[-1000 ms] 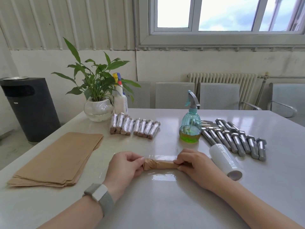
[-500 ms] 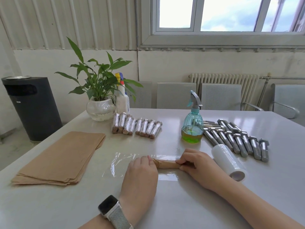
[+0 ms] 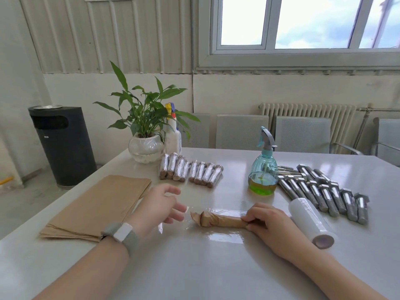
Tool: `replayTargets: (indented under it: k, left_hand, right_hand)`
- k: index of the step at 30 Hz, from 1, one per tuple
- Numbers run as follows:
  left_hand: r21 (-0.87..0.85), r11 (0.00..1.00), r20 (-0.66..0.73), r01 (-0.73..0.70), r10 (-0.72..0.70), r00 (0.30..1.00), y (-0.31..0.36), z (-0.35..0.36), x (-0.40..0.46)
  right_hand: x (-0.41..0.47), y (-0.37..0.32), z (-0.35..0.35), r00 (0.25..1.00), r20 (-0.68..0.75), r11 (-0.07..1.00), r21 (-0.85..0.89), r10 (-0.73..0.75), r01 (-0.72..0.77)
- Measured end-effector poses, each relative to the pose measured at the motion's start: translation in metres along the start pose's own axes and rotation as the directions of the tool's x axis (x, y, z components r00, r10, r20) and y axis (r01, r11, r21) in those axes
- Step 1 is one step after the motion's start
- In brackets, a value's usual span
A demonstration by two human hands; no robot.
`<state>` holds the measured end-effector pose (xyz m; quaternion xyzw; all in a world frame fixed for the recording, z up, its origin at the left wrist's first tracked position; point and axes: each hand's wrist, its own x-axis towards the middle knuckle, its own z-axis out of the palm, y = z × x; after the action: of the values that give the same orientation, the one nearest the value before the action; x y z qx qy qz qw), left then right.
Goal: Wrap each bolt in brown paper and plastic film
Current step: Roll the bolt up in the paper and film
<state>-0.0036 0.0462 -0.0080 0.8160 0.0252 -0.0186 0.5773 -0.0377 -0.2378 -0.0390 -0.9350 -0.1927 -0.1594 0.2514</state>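
A bolt wrapped in brown paper (image 3: 218, 219) lies on a sheet of clear plastic film (image 3: 225, 236) in the middle of the white table (image 3: 194, 273). My right hand (image 3: 270, 224) pinches the right end of the wrapped bolt. My left hand (image 3: 160, 205) hovers just left of the bolt, fingers spread and relaxed, holding nothing. A roll of plastic film (image 3: 311, 221) lies to the right. Bare steel bolts (image 3: 324, 191) lie in a row behind the roll. Several finished wrapped bolts (image 3: 190, 169) lie in a row at the back. A stack of brown paper sheets (image 3: 97, 206) sits on the left.
A teal spray bottle (image 3: 263, 169) with green liquid stands behind the wrapped bolt. A potted plant (image 3: 145, 135) and a white spray bottle (image 3: 173, 135) stand at the back left. A black bin (image 3: 60, 144) stands on the floor left of the table. Grey chairs (image 3: 242, 131) line the far side.
My left hand has let go of the bolt's left end and lifted to the left. The paper's twisted left end now shows. My right hand keeps its hold.
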Motion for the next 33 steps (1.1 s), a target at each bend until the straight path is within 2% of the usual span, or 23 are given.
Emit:
replayTargets:
  k: [3, 5, 7, 9, 15, 20, 25, 30, 32, 33]
  left_hand:
    - [0.303, 0.953, -0.211, 0.012, 0.055, 0.976, -0.014, -0.033, 0.021]
    - [0.549, 0.831, -0.204, 0.091, 0.028, 0.979, -0.021, -0.043, 0.028]
    - [0.697, 0.698, -0.18, 0.162, -0.048, 0.983, -0.021, -0.039, 0.031]
    - [0.742, 0.642, -0.181, 0.19, -0.081, 0.98, -0.021, -0.032, 0.034]
    - [0.822, 0.552, -0.149, 0.136, -0.021, 0.989, -0.024, -0.014, 0.037]
    - [0.806, 0.579, -0.177, 0.122, 0.039, 0.983, -0.029, -0.009, 0.034]
    - [0.683, 0.729, -0.177, 0.039, 0.114, 0.978, -0.029, -0.01, 0.039]
    - [0.635, 0.772, -0.166, -0.03, 0.174, 0.971, -0.008, -0.015, 0.043]
    - [0.52, 0.851, -0.136, -0.073, 0.167, 0.977, 0.01, -0.009, 0.043]
    - [0.402, 0.912, -0.096, -0.083, 0.132, 0.987, 0.02, -0.004, 0.043]
  right_hand:
    - [0.0, 0.001, 0.001, 1.0, 0.005, 1.0, 0.01, 0.008, -0.008]
    - [0.001, 0.001, 0.0, 1.0, 0.006, 1.0, 0.009, 0.008, -0.008]
    - [0.001, 0.002, 0.001, 1.0, 0.004, 1.0, 0.016, 0.012, -0.012]
    - [0.001, 0.002, 0.002, 1.0, 0.001, 1.0, 0.022, 0.015, -0.015]
    - [0.001, 0.003, 0.001, 1.0, 0.001, 1.0, 0.03, 0.006, -0.006]
    - [0.001, 0.004, 0.001, 1.0, 0.0, 1.0, 0.022, -0.015, 0.015]
    - [0.001, 0.004, 0.0, 1.0, 0.001, 0.999, 0.029, -0.021, 0.021]
    - [0.001, 0.002, 0.0, 1.0, 0.004, 0.999, 0.042, -0.012, 0.012]
    - [0.002, 0.002, -0.001, 1.0, 0.006, 0.999, 0.045, -0.007, 0.006]
    - [0.002, 0.002, -0.001, 1.0, 0.008, 0.999, 0.044, -0.005, 0.005]
